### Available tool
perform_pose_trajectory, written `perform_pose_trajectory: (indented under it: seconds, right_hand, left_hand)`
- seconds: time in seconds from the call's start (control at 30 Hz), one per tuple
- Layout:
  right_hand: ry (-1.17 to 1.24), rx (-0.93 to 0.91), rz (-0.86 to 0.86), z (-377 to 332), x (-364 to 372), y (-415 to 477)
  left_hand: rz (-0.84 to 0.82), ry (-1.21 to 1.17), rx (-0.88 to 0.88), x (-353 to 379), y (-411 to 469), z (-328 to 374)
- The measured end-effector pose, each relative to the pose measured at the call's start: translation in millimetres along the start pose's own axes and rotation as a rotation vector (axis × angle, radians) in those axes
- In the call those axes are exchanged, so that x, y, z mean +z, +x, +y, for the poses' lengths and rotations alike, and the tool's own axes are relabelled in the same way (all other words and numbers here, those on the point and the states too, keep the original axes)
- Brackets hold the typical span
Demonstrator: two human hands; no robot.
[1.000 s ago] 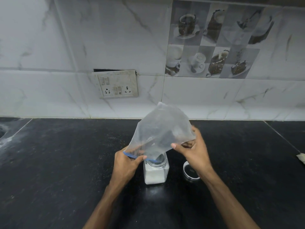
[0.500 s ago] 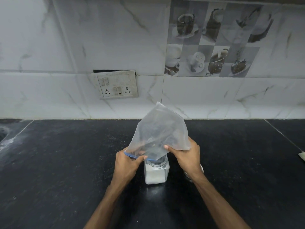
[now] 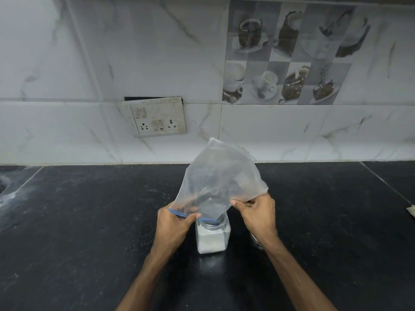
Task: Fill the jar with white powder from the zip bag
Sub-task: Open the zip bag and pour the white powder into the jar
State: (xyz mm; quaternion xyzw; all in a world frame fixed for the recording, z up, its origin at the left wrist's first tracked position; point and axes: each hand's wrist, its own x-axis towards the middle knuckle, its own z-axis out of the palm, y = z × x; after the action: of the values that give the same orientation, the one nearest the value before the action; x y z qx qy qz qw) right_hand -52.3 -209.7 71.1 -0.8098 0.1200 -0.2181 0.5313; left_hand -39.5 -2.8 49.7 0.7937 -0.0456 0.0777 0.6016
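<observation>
Zip bag (image 3: pixel 222 178) was upended, mouth directly over jar (image 3: pixel 212 237) on tabletop (image 3: pixel 89 221), long axis leaning up-right. Left hand (image 3: pixel 174 225) pinched the zip edge, nearer the jar; right hand (image 3: pixel 258 215) pinched the bag's side.

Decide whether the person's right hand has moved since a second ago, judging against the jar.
Yes. The right hand, pinching the zip bag, has shifted slightly left towards the jar; its wrist now hides most of the lid beside it.
</observation>
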Motion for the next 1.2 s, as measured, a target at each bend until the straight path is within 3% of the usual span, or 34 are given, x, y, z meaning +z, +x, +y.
perform_pose_trajectory:
  seconds: [0.33,0.47,0.6,0.7,0.8,0.87,0.93,1.0,1.07,1.13,1.2]
  right_hand:
    - [0.058,-0.01,0.089,3.0,4.4,-1.8]
    - [0.02,0.084,-0.006,9.4,9.2,0.0]
    - [0.221,0.172,-0.029,-1.9,-22.1,4.1]
    - [0.21,-0.018,0.173,-43.6,-69.6,6.3]
    - [-0.014,-0.353,0.271,-107.6,-103.8,-0.3]
    - [-0.202,-0.508,0.104,-139.5,-105.1,-8.8]
    - [-0.44,-0.539,-0.136,-157.2,-96.6,-17.5]
    - [-0.581,-0.475,-0.311,-164.1,-93.5,-23.8]
    - [-0.522,-0.34,-0.467,-168.3,-99.4,-31.3]
    - [-0.409,-0.251,-0.488,-172.6,-105.0,-36.8]
    - [-0.377,-0.228,-0.394,-168.7,-98.4,-35.5]
  left_hand:
    - [-0.026,-0.012,0.013,-0.3,8.0,2.0]
    - [-0.04,-0.035,0.009,-2.2,10.5,5.5]
    - [-0.034,0.034,0.099,-12.6,17.1,22.8]
    - [-0.016,0.112,0.244,-29.7,27.9,54.9]
    - [-0.106,0.234,0.336,-44.8,35.0,93.6]
    - [-0.165,0.423,0.4,-48.8,39.2,115.3]
    - [-0.211,0.618,0.445,-49.0,43.1,131.1]
    - [-0.235,0.731,0.453,-48.1,44.2,141.9]
    - [-0.25,0.788,0.425,-50.1,42.7,148.5]
    - [-0.256,0.806,0.389,-55.3,40.5,150.8]
    - [-0.267,0.791,0.395,-61.2,38.5,151.6]
